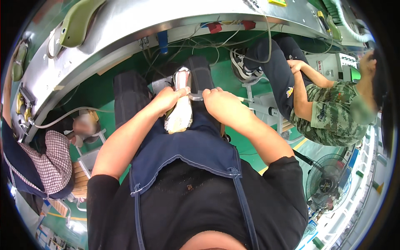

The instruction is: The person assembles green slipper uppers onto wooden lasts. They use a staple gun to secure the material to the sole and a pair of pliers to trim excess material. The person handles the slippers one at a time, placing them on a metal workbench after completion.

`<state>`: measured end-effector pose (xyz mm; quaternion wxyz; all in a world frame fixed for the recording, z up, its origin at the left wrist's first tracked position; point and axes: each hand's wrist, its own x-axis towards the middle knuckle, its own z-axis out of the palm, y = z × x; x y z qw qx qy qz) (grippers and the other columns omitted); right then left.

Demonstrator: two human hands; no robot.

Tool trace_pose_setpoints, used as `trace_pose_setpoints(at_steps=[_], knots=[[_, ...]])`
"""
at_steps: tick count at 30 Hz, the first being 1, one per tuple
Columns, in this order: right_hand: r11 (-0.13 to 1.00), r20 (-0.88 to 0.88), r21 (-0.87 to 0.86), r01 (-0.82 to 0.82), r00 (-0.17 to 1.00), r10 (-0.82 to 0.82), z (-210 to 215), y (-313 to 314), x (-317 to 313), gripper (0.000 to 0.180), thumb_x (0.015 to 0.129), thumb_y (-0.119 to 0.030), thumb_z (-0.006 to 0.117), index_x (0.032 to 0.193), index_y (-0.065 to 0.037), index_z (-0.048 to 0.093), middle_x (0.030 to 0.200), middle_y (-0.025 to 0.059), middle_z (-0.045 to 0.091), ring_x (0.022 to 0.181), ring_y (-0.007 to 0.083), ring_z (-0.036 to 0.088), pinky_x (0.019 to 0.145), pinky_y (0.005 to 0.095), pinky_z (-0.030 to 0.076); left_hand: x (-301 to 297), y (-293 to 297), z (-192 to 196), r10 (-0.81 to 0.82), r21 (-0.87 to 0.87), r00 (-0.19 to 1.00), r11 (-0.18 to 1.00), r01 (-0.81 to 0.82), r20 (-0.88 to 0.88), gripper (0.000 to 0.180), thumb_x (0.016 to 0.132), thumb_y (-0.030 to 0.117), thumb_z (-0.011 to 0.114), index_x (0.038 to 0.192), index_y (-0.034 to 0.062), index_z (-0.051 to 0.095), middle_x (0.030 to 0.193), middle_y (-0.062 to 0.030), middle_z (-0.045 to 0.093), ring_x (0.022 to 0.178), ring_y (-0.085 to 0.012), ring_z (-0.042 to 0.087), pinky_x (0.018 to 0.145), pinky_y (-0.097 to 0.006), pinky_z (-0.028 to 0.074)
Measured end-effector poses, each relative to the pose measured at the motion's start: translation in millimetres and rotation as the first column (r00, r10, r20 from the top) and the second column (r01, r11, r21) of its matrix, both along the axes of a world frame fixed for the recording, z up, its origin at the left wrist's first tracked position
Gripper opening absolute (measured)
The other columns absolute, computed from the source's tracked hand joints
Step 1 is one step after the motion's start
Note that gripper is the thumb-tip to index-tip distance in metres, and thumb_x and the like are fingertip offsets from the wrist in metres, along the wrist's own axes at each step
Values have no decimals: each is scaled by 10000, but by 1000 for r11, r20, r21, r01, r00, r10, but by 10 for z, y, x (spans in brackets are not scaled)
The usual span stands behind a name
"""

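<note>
Over my lap lies a shoe upper on a last, its pale underside facing up and its edges gathered and silvery. My left hand is closed around its middle, fingers and thumb pressed to its sides. Right beside it, my right hand is closed on a metal tool with a curved grey head. That head points toward the shoe's edge; I cannot tell whether it touches. A pale end, perhaps of the handle, shows past the right hand. My fingers hide most of the tool.
A metal workbench curves across the front, with an olive-green sole-shaped piece on it. Cables hang below. A seated person in camouflage is at right, near a fan. Another person in a checked sleeve sits left.
</note>
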<state>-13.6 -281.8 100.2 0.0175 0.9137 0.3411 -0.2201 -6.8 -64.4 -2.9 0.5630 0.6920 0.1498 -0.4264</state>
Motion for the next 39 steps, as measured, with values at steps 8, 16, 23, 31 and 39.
trace_pose_setpoints(at_steps=[8,16,23,31,39], knots=[[979,-144,188,73,988,-46,261,-325,271,222,958,-104,564,1153,0,574,1090,235,707,1109,442,681,958,482,542,-215,-162,-174,-37,22,989,999,35,143,577,954,459,712,1009,-115,732,911,-176,756,779,-234,732,749,-374,569],[862,571,456,223,670,-475,1016,-1083,2214,270,975,-238,642,1121,-12,623,982,242,688,913,423,675,786,503,534,-548,-498,-124,-123,213,946,975,59,301,696,976,517,656,1202,-140,624,1081,-253,733,984,-301,735,898,-400,549],[839,559,470,275,643,-524,971,-766,2942,428,940,-273,706,1189,59,598,1130,340,679,1105,481,654,947,545,518,-629,-595,253,-236,341,931,931,133,280,879,980,628,559,1361,-161,495,1276,-358,647,1227,-429,653,1065,-450,480],[718,139,385,580,732,-667,1429,-511,2013,584,826,-215,747,1270,119,568,976,287,727,904,353,729,795,519,566,-832,-378,121,-213,261,924,956,131,317,924,970,659,559,1356,-178,486,1278,-347,653,1231,-433,653,1066,-459,488],[686,-532,436,582,782,-326,1345,-571,17,366,743,-115,811,1057,28,691,828,5,670,756,88,584,714,292,513,-950,-222,112,-209,198,926,968,151,316,877,984,587,569,1384,-186,466,1305,-345,641,1238,-392,658,1069,-419,484]])
